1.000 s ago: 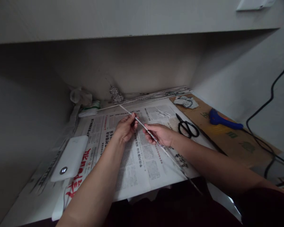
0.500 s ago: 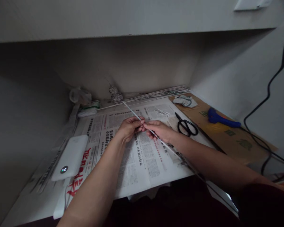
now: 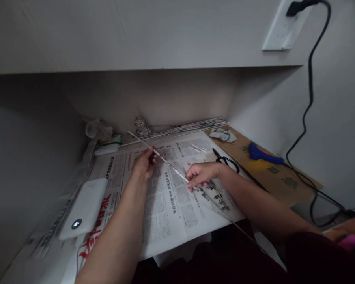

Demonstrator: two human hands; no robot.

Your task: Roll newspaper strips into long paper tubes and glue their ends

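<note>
Nearest the body, the tail of a thin printed-paper rod [image 3: 171, 166] passes over the table's near edge; its end is hard to make out against the dark clothing. At near left, a white power bank [image 3: 84, 205] lies beside the red lettering of the newspaper sheet [image 3: 158, 223]. The right hand [image 3: 201, 174] pinches the rod over the sheet's right half. Farther off and to the left, the left hand [image 3: 144, 162] has thumb and fingers closed about it nearer its far end. The hands are apart, with a bare length between them.

Step in hand, as judged: handling the rod along its length, perhaps smoothing or checking it. The next move would call for a light, even grip, without kinking, clear of the black scissors [image 3: 223, 158] at right. Beyond the rod's far tip, similar rods [image 3: 192, 128] lie along the back.
</note>
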